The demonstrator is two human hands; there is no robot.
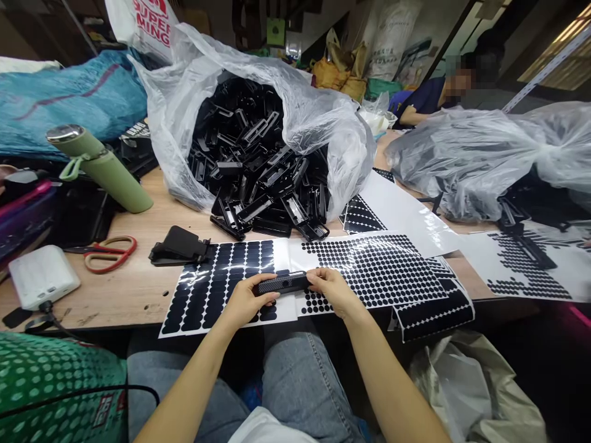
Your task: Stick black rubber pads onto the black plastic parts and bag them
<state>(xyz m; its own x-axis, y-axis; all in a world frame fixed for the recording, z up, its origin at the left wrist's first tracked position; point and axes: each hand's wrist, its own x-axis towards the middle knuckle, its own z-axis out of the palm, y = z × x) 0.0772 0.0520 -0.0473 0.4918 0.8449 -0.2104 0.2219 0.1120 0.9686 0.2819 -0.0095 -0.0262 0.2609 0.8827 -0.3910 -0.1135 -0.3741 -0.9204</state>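
Observation:
A black, bar-shaped plastic part point(282, 283) lies across between my two hands, above the sticker sheets. My left hand point(247, 301) grips its left end between thumb and fingers. At the right end, my right hand point(333, 290) pinches it with thumb and fingertips. Beneath my left hand is a sheet of black rounded-rectangle stickers point(207, 280). A sheet of small round black stickers point(383, 264) extends under and beyond my right hand. Behind them, an open clear plastic bag point(170, 141) spills many black plastic parts point(258, 160) onto the table.
On the left are red-handled scissors point(111, 253), a white power bank point(44, 277), a green bottle point(115, 178) and a black folded part point(179, 246). Another plastic bag point(471, 154) and sticker sheet point(530, 264) lie right. A person point(429, 98) sits at the back right.

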